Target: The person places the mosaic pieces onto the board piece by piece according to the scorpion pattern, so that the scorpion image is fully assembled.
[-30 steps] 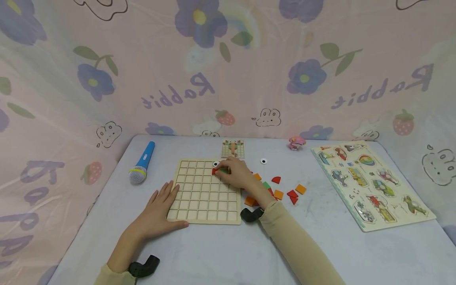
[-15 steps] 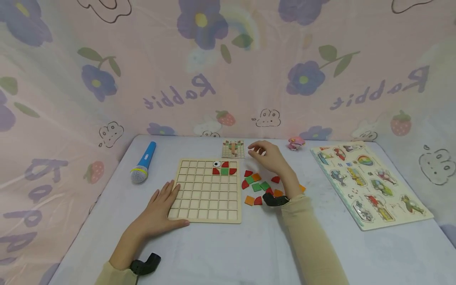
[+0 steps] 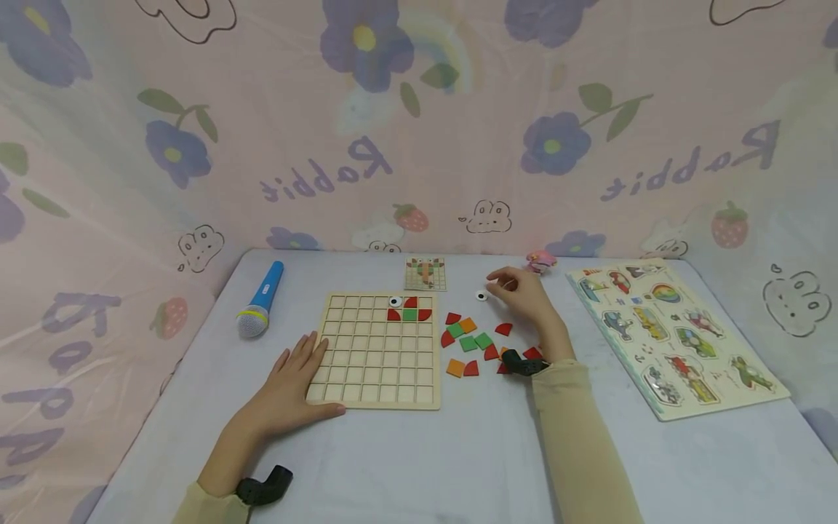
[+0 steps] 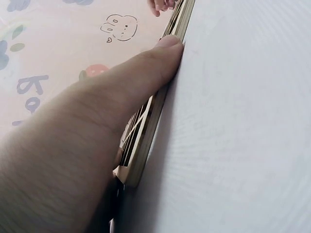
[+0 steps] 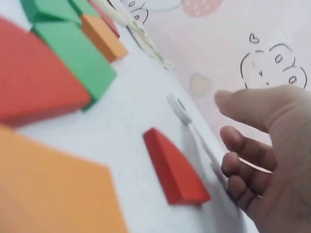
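Observation:
My left hand [image 3: 281, 393] rests on the lower left corner of a wooden grid board [image 3: 366, 356], fingers spread along its left edge and thumb along the front one. At the board's upper right sit a round eye piece [image 3: 396, 302], a green square [image 3: 409, 315] and several red quarter-round pieces. My right hand [image 3: 524, 295] hovers just right of a second eye piece [image 3: 481, 295] lying on the table. In the right wrist view, its fingers are loosely bent with nothing between them, and that eye disc [image 5: 180, 109] is apart from the fingertips.
Loose red, green and orange tiles [image 3: 468, 343] lie right of the board. A small pattern card [image 3: 425, 274] is behind it. A toy microphone [image 3: 262, 300] lies left, a pink figurine [image 3: 540, 262] stands at the back, and a picture puzzle board [image 3: 677, 338] lies right.
My right hand has left the grid board and moved right, over to the loose eye piece, uncovering the pieces set in the board. The left hand stays where it was.

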{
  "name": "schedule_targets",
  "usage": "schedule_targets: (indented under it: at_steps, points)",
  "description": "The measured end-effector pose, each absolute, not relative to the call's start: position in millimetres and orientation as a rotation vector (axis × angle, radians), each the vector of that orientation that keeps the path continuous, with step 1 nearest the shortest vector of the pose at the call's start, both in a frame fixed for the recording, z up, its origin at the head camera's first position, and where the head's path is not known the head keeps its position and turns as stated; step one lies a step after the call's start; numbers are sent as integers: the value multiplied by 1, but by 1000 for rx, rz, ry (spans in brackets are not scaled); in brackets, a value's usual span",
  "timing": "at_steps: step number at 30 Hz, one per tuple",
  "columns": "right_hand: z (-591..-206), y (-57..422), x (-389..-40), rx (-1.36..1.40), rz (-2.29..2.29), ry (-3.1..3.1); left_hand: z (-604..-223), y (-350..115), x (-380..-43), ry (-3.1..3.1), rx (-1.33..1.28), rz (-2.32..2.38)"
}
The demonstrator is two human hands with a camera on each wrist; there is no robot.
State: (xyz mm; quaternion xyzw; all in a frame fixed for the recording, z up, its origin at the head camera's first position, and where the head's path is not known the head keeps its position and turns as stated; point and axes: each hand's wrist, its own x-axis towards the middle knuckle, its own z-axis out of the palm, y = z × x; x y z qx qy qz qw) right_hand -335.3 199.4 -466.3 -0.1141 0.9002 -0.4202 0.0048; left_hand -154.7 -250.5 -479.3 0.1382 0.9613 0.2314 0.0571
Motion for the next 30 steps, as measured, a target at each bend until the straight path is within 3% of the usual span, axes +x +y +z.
schedule_targets:
  at_steps: [11,30]
  points:
    - [-463,209,-333,-512,-1169,2604,-484,-251,-157,2899,400,702]
    - [-442,240,-326,-508,-1024,2450,-485,-253,-158,2891,403,696]
